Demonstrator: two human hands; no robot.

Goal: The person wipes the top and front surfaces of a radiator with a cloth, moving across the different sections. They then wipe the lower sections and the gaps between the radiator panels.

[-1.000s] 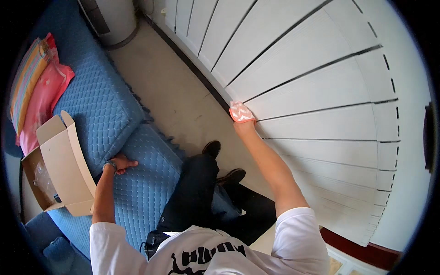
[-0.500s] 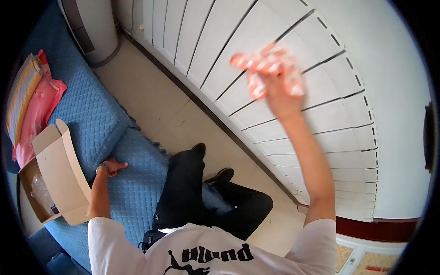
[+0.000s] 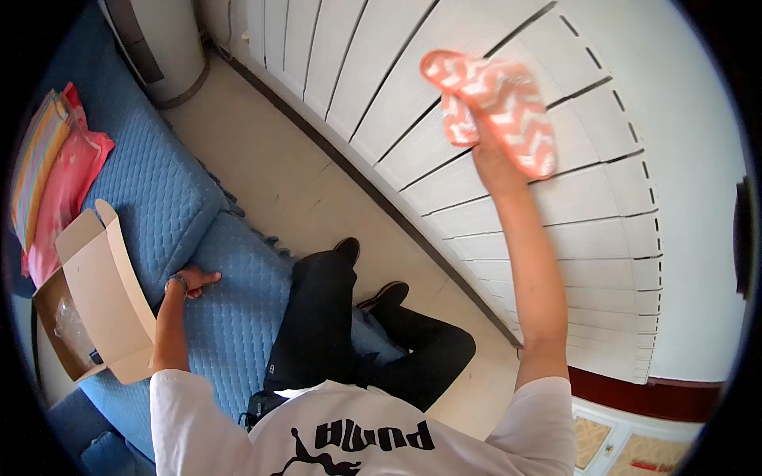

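My right hand (image 3: 498, 159) grips a cleaning cloth (image 3: 508, 99) with an orange-pink and white zigzag pattern. The cloth lies over the front of a white ribbed radiator (image 3: 587, 198), spread past my fingers, which it largely covers. On the blue quilted sofa cover (image 3: 246, 309) rests my left hand (image 3: 192, 282), thumb stretched out and nothing seen in it; its other fingers show only in part. Just left of that hand is an opened cardboard box (image 3: 107, 289) with clear plastic wrapping (image 3: 73, 329) inside.
A pink pillow (image 3: 67, 182) and a striped one (image 3: 40, 170) lie at the far left. Behind the sofa end stands a rounded grey-white appliance (image 3: 163, 47). Tiled floor (image 3: 262, 174) runs between sofa and radiator. A white cabinet (image 3: 635, 444) is at lower right.
My right hand has shifted slightly up and to the right on the radiator, and the bunched cloth now spreads out flatter. My left hand stays on the sofa.
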